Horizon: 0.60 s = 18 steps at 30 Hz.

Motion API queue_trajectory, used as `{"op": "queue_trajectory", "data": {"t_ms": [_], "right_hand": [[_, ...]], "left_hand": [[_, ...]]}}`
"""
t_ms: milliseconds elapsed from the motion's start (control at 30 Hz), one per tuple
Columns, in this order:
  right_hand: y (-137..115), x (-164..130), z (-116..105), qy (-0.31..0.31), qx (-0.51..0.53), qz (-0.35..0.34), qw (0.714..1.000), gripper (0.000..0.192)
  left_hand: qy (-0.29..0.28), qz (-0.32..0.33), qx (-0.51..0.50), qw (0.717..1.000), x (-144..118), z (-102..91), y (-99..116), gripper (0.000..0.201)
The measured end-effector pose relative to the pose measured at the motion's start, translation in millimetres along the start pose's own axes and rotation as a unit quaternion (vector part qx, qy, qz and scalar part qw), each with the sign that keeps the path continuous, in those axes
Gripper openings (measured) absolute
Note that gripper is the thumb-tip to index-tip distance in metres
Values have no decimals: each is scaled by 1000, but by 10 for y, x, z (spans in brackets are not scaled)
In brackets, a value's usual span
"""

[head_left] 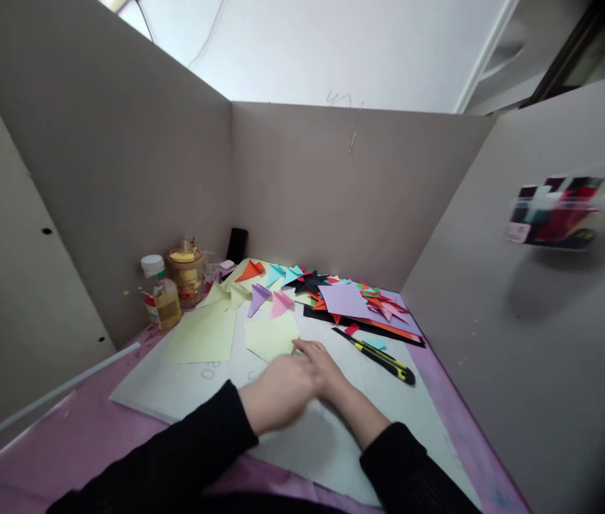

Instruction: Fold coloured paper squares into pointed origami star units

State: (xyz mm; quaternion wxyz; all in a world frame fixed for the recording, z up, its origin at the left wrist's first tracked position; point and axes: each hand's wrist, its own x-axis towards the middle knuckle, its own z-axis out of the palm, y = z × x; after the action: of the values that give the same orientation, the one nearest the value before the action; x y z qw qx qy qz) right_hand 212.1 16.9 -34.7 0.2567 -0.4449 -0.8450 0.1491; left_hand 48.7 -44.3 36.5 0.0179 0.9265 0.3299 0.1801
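Observation:
A pale yellow sheet of paper [272, 337] with a folded, angled outline lies on the white board in front of me. My right hand [327, 369] reaches in from the right, its fingertips pinched at the sheet's right edge. Against it, curled like a fist, is my left hand [284, 389] at the sheet's lower edge. The left fingertips are partly hidden and blurred, so what they hold cannot be made out. Just beyond the sheet lie small folded paper pieces, one purple [258, 300] and one pink [282, 303].
A larger pale yellow sheet [200, 334] lies to the left. A black and yellow utility knife [385, 363] rests on the right of the white board [409, 421]. Behind are a purple paper square [344, 300] and colourful folded paper. A bottle [166, 303] and a jar [187, 275] stand back left.

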Motion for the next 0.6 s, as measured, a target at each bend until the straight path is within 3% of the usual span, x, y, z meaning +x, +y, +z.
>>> {"op": "queue_trajectory", "data": {"t_ms": [67, 133, 233, 333, 467, 533, 600], "right_hand": [[-32, 28, 28, 22, 18, 6, 1000, 41], [-74, 73, 70, 23, 32, 9, 999, 37], [-124, 151, 140, 27, 73, 23, 997, 31], [-142, 191, 164, 98, 155, 51, 982, 27], [-125, 169, 96, 210, 241, 96, 943, 30], [-109, 150, 52, 234, 267, 134, 925, 33], [-93, 139, 19, 250, 283, 166, 911, 37]], "left_hand": [[0, -79, -1, 997, 0, -4, -330, 23], [41, -151, -3, 988, -134, 53, -585, 29], [66, -185, -38, 980, -337, 177, -810, 28], [102, -209, -79, 969, -366, 233, -835, 23], [163, -244, -142, 945, -237, 243, -684, 12], [174, -274, -218, 920, -161, 277, -608, 7], [187, -319, -310, 876, -86, 326, -563, 17]]}}
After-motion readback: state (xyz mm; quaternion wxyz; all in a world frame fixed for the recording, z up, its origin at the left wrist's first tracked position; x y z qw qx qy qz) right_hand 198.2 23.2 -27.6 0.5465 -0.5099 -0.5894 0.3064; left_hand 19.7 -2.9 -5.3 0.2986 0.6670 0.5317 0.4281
